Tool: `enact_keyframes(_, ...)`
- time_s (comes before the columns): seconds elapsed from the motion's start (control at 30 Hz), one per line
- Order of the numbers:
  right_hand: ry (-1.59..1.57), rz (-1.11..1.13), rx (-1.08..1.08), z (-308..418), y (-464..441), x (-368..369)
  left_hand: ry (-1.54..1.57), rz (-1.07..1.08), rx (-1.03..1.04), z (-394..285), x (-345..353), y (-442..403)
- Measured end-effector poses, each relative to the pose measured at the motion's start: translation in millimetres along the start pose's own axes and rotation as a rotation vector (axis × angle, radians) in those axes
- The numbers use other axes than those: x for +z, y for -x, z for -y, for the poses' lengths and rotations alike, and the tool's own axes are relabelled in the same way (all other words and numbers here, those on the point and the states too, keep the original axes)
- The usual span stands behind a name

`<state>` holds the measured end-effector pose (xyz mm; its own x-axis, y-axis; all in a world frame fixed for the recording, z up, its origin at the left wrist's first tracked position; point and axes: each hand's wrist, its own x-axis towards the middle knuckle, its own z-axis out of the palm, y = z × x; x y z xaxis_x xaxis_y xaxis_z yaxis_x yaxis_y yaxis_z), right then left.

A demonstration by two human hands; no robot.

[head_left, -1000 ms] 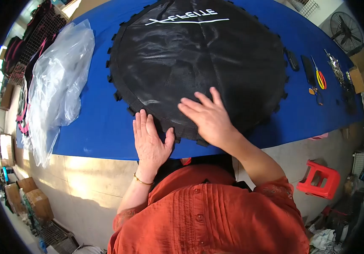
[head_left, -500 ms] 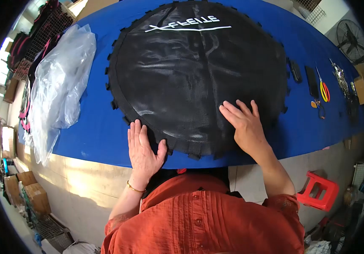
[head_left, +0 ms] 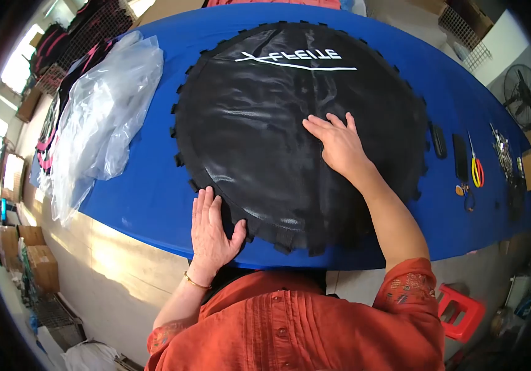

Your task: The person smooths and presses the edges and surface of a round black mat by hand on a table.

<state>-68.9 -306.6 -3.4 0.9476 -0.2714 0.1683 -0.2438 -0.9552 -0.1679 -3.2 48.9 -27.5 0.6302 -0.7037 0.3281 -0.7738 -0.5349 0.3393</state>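
A round black trampoline mat (head_left: 265, 148) lies flat on a blue-covered table (head_left: 148, 204). Short tabs ring its edge, and white lettering (head_left: 302, 57) runs across its far part, upside down to me. My left hand (head_left: 211, 232) rests on the mat's near left edge, fingers stretched forward and thumb apart. Flat on the mat's middle, just right of centre, lies my right hand (head_left: 339, 145) with its fingers spread. Neither hand holds anything.
Clear plastic sheeting (head_left: 105, 105) is heaped at the table's left. On the right lie yellow-and-red-handled scissors (head_left: 476, 172), dark slim objects (head_left: 460, 156) and a pile of small metal parts (head_left: 502, 151). A red stool (head_left: 461, 312) stands on the floor, right.
My right hand has slid forward and left across the mat, toward its middle. My left hand stays at the near left edge. The camera view has shifted slightly.
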Motion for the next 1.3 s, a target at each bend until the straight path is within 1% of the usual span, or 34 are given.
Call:
enact_keyframes(0.17, 0.020, 0.039, 0.046, 2, -40, 12, -0.002, -0.007, -0.014, -2, -1, -1)
enact_keyframes(0.27, 0.027, 0.035, -0.017, 14, -58, 20, -0.001, -0.018, -0.028, -3, -1, -1)
enact_keyframes(0.4, 0.049, 0.024, -0.129, 50, -82, 39, 0.003, -0.012, -0.024, -3, -1, -1)
enact_keyframes(0.53, 0.043, 0.013, -0.196, 93, -106, 53, 0.017, 0.000, -0.027, -1, 0, -1)
enact_keyframes(0.73, 0.036, 0.049, -0.192, 141, -137, 64, 0.026, -0.013, -0.020, 0, 3, 0)
enact_keyframes(0.8, 0.061, 0.037, -0.153, 149, -143, 67, 0.025, -0.008, -0.014, 0, 4, 0)
enact_keyframes(0.93, 0.091, 0.068, -0.100, 145, -137, 62, 0.045, -0.022, -0.019, 2, 5, 0)
enact_keyframes(1.07, 0.109, 0.026, 0.028, 114, -119, 58, 0.060, -0.019, -0.013, 1, 5, 1)
enact_keyframes(1.17, 0.155, 0.022, 0.105, 89, -94, 49, 0.075, -0.017, -0.005, 0, 6, 0)
enact_keyframes(1.27, 0.132, 0.019, 0.148, 68, -61, 39, 0.091, -0.019, -0.005, 1, 7, 0)
enact_keyframes(1.3, 0.151, -0.010, 0.168, 59, -48, 36, 0.085, -0.022, -0.006, 1, 8, 1)
